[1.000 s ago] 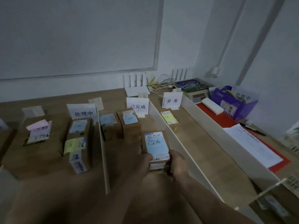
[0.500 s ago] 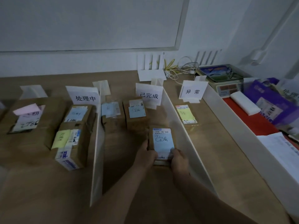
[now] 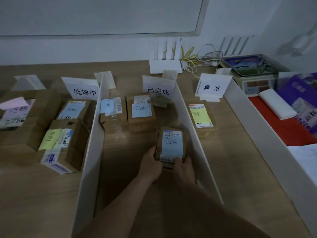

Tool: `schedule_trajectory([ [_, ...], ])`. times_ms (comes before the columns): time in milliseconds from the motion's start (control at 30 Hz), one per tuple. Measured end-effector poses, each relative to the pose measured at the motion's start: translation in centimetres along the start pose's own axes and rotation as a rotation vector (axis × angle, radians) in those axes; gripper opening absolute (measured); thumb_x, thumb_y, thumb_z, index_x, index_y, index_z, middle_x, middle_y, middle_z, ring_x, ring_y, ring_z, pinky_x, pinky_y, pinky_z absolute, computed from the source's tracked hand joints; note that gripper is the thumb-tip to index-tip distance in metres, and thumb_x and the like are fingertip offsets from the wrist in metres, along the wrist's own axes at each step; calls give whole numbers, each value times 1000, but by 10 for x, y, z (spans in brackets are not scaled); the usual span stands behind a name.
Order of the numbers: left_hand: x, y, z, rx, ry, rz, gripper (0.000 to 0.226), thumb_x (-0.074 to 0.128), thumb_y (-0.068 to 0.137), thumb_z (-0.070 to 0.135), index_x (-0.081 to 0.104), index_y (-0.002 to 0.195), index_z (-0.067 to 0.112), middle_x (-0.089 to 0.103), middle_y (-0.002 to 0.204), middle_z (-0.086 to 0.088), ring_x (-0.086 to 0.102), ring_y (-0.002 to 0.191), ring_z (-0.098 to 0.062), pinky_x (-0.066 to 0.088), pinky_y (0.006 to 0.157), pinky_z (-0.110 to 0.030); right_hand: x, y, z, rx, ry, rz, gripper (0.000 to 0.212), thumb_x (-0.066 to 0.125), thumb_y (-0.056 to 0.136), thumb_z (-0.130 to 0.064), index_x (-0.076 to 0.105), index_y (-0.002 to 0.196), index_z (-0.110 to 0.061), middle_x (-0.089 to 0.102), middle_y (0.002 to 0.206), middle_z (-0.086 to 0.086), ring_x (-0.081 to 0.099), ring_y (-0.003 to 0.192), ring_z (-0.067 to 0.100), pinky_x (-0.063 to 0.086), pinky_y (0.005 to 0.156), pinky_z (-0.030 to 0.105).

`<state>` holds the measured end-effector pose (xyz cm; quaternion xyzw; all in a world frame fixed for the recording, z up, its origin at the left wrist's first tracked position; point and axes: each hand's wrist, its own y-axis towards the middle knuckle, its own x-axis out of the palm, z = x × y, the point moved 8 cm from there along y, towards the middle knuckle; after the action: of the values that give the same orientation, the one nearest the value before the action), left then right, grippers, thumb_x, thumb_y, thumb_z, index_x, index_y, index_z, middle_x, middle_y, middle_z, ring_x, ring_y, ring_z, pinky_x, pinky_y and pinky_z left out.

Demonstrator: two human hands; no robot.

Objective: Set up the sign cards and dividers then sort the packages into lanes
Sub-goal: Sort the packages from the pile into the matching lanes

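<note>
Both hands hold a small brown cardboard package with a pale blue handwritten note (image 3: 171, 145) at its near end: the left hand (image 3: 151, 167) wraps its fingers round the left edge, and the right hand (image 3: 184, 170) grips the right corner with the thumb on top. The package sits low over the wooden tabletop (image 3: 240, 169) in the middle lane, between 2 upright white dividers, the left divider board (image 3: 92, 143) well apart and the middle divider board (image 3: 193, 140) just beside its right edge. Beyond it, near the white sign card reading 已完成 (image 3: 158, 90), stand 2 more parcels, a brown box with a blue note (image 3: 141, 114) and a tape-wrapped brown box (image 3: 112, 114); a gap separates them from the held package. The next lane right holds a flat yellow-noted parcel (image 3: 200, 115) under the 异常 sign card (image 3: 212, 87). Left of the left divider, 2 brown boxes (image 3: 60, 145) lie below the 处理中 sign card (image 3: 84, 91). A white router (image 3: 165, 66) and a weighing scale (image 3: 253, 73) stand at the back.
</note>
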<state>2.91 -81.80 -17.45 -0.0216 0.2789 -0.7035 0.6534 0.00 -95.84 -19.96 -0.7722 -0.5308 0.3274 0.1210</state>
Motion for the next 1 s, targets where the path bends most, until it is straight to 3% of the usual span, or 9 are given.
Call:
schedule_trajectory([
  [100,-2,8,-1,3,77,36,58,53,93,-2,48,144,26,52,137,2,51,131,-21,42,95,-22,3,5,-4,34,7,-19,57,46,101,-27,29,154,-15,54,142,13,52,128,37,43,96,41],
  [200,-5,15,-1,-13,203,71,61,57,94,9,43,146,39,38,142,-7,50,128,-26,41,111,-37,4,11,-8,59,104,24,60,51,99,-27,31,153,-14,55,142,13,52,129,36,46,103,48],
  [400,-3,31,5,14,207,98,58,61,95,13,44,144,38,39,144,-7,51,127,-25,44,109,-39,2,19,-15,86,259,117,53,58,99,-19,39,146,-6,56,140,16,54,130,35,47,106,52],
  [467,-3,36,7,22,149,126,53,61,95,13,47,142,31,43,142,-5,52,125,-21,43,105,-33,0,21,-19,76,284,148,52,58,99,-16,38,146,-4,53,142,16,50,133,36,45,109,50],
  [567,-4,43,9,31,85,180,37,62,94,11,51,126,24,52,132,-1,52,110,-10,42,84,-18,-2,23,-28,57,315,174,51,56,99,-10,37,146,-3,51,145,16,47,136,35,41,109,45],
  [667,-3,49,7,34,83,182,27,62,93,9,49,112,23,57,119,2,52,100,-7,36,68,-14,-2,28,-35,55,357,179,51,57,98,-7,37,145,-3,52,143,15,48,135,32,42,103,38],
  [900,-3,64,12,66,68,167,21,61,96,17,50,111,26,56,106,9,52,90,-2,34,65,-13,9,42,-53,40,369,123,34,57,96,-3,45,127,-9,56,131,11,54,121,27,44,89,32],
  [1000,-3,71,15,79,66,163,16,59,98,19,50,109,26,56,104,9,55,95,-7,34,66,-12,13,49,-61,-3,342,96,27,58,95,-4,47,119,-13,58,121,6,55,112,23,44,88,34],
])
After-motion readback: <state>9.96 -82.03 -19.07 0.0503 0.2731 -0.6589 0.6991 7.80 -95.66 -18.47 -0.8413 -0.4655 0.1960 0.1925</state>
